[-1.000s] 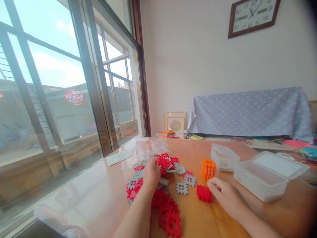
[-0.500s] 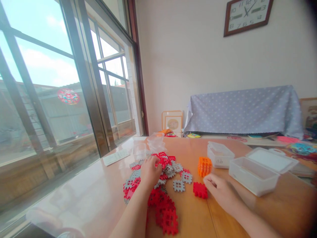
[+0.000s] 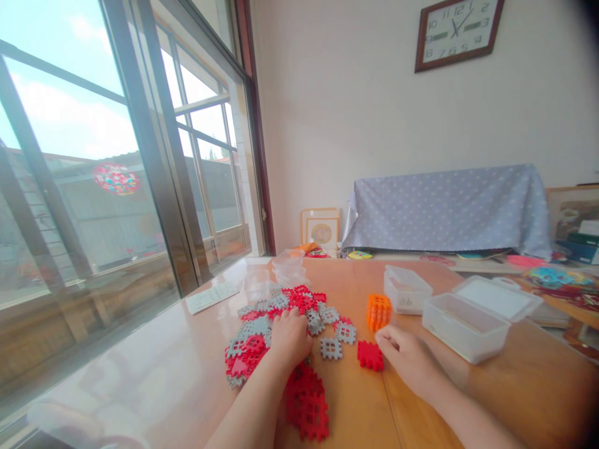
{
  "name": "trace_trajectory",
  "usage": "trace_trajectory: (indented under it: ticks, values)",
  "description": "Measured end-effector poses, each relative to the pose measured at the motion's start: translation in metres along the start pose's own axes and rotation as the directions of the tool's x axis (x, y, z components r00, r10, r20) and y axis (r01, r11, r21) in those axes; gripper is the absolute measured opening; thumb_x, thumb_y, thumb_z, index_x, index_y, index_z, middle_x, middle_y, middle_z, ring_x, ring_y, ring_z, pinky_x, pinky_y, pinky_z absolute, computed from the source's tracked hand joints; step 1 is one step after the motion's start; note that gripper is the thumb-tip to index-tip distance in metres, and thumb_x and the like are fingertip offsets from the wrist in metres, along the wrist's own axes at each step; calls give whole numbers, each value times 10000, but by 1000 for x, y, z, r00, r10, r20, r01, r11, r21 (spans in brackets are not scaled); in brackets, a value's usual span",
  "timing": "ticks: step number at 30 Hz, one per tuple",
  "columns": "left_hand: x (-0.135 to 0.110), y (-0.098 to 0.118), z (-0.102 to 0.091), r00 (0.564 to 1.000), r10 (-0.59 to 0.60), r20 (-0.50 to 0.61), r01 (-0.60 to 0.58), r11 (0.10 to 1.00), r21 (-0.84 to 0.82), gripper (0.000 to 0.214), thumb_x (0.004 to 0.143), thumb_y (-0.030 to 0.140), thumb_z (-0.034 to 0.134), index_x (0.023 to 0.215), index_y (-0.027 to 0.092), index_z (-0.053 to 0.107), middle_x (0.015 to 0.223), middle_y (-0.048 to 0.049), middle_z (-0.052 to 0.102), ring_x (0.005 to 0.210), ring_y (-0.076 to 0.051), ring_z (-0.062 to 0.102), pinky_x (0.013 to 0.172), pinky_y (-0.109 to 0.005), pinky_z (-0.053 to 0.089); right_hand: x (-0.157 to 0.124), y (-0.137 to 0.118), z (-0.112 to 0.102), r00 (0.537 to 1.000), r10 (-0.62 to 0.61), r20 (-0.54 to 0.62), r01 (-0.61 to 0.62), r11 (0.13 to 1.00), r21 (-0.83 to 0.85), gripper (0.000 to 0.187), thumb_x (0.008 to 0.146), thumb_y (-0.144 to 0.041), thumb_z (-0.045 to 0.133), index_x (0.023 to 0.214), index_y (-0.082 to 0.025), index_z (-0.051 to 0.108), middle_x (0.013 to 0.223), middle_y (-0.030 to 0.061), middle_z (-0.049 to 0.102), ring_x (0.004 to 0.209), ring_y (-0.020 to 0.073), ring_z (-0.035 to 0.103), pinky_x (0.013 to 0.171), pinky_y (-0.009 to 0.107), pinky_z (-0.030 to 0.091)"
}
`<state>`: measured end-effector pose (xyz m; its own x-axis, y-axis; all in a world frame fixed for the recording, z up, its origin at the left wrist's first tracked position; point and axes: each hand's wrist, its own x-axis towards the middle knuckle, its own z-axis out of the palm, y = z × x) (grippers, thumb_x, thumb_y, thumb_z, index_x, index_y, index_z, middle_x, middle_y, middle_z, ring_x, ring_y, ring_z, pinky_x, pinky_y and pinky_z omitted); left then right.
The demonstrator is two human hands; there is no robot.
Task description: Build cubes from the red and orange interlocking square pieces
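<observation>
My left hand [image 3: 291,337] is over a heap of red and grey notched plastic building tiles, its fingers curled down and their tips hidden. What it holds, if anything, is out of sight. Grey tiles [image 3: 259,325] lie left of it, and red window tiles [image 3: 313,416] lie nearer me. My right hand [image 3: 406,352] rests on the table in a loose curl, with nothing visible in the fingers. Close by its fingertips is a small red stack of tiles [image 3: 369,355]; I cannot tell whether they touch. Behind it stands an orange stack of tiles [image 3: 379,313].
Two clear plastic boxes stand at the right: a smaller box [image 3: 407,292] and an open box [image 3: 463,330] with its lid swung back. Further clear containers [image 3: 287,268] and a white paper [image 3: 211,298] are at the back left. A window [image 3: 116,218] borders the table's left side.
My left hand has come nearer to me over the heap, off the red tiles at its far side. My right hand stays beside the red stack. The whole view has shifted slightly.
</observation>
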<state>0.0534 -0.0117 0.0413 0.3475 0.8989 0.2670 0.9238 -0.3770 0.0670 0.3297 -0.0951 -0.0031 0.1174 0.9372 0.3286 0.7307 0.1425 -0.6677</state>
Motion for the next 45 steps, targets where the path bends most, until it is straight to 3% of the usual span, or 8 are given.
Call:
trace_trajectory:
  ticks: [12,18,21,26,29,32,38,45]
  values:
    - [5,8,7,990,-62,-128,64,998,7,179,800,199,496,893,222,647,961,-122,713,1018,-324,592,921,-470,362,-1,-3,0,1000,-9,-1,9,1000,4,321,915,-460,437,781,-227,612,645,-23,616,626,166,560,631,260,407]
    - [10,-8,6,968,-191,-160,147,957,-248,103,814,230,517,841,236,616,851,-42,693,839,-223,614,765,-321,399,-2,-8,-2,1000,-16,-16,16,1000,5,326,922,-462,427,767,-227,593,622,-24,602,613,164,553,610,254,392]
    - [15,-14,11,959,-247,-138,130,816,-563,159,789,188,499,876,221,627,723,3,636,686,-163,576,642,-257,377,-2,-10,-2,1000,-16,-23,16,1000,-1,325,921,-464,432,759,-228,587,626,-24,607,608,161,547,602,250,384]
    - [17,-10,8,959,-283,30,124,321,-939,290,731,208,545,1003,169,638,630,43,569,528,-112,491,543,-224,350,-2,-12,-3,999,-20,-32,20,1000,12,327,925,-468,442,744,-226,568,636,-23,597,616,159,539,592,248,366]
    - [14,-4,1,973,-217,79,101,92,-991,264,704,232,623,958,162,615,714,19,626,582,-108,549,576,-220,388,-4,-16,-5,999,-27,-29,28,999,43,332,934,-474,440,759,-224,570,645,-21,594,629,162,541,599,251,364]
    - [9,3,-5,989,-126,77,76,-10,-997,218,711,228,657,913,174,594,726,28,608,593,-92,537,575,-207,374,-6,-24,-7,999,-21,-39,24,995,95,334,937,-478,455,766,-220,578,642,-23,577,626,156,521,608,254,366]
    - [-3,27,-17,997,66,31,32,-21,-999,184,740,217,709,849,182,565,687,38,554,584,-83,473,580,-213,350,-11,-48,-11,999,-4,53,-16,933,360,389,932,-544,491,830,-196,631,716,-1,603,703,166,544,668,265,421]
    - [-20,56,-20,932,320,-168,-186,29,-982,157,882,299,663,857,169,579,993,-82,659,885,-171,591,785,-284,446,-19,-71,-11,947,-64,314,-187,687,702,527,903,-529,621,1313,-200,577,881,25,655,851,186,595,767,288,469]
